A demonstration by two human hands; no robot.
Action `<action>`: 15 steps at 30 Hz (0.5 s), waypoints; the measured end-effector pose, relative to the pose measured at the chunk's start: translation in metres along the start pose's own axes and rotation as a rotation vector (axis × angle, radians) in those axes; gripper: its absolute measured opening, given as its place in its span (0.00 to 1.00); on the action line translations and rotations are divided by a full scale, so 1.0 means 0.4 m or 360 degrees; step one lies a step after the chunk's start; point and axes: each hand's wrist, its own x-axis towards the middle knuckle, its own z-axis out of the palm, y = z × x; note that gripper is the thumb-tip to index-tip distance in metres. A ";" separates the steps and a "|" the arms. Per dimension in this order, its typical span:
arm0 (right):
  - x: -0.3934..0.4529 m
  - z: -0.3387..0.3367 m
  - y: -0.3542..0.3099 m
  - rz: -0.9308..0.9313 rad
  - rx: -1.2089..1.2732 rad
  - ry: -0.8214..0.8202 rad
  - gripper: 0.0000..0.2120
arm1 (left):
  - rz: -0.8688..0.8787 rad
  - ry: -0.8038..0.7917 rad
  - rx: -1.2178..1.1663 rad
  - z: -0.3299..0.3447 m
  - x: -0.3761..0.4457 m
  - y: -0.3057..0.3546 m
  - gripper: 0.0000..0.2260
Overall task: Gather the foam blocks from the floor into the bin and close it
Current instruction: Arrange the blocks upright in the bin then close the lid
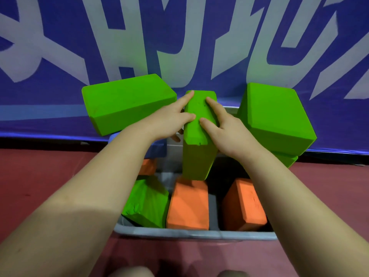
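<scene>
blue banner (229,21) w/ white lettering, behind | red floor (30,172)

A single head-worn wide-angle camera is looking forward and steeply down along both forearms, sitting close above the grey bin (196,235) on the red floor (36,176), and facing a blue banner wall (199,37) whose edges are bowing with lens distortion.

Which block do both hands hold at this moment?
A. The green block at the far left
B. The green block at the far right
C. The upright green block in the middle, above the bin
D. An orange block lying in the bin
C: the left hand and right hand press on either side of the upright green block, which stands over the grey bin.
</scene>
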 end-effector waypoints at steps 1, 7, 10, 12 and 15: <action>-0.002 0.014 0.007 0.0020 -0.0014 -0.0035 0.28 | -0.0040 -0.0024 0.0044 0.006 0.003 -0.008 0.29; -0.020 0.084 0.043 0.0141 -0.0098 -0.0177 0.29 | -0.0187 -0.0087 0.0284 0.065 0.002 -0.049 0.31; -0.044 0.082 0.054 0.0159 -0.0167 -0.0183 0.32 | -0.0181 -0.0095 0.0293 0.099 -0.008 -0.056 0.32; -0.075 0.073 0.064 0.0179 -0.0195 -0.0201 0.34 | -0.0189 -0.0134 0.0270 0.126 -0.020 -0.060 0.33; -0.129 0.071 0.090 0.0221 -0.0229 -0.0220 0.36 | -0.0250 -0.0243 0.0208 0.174 -0.038 -0.083 0.36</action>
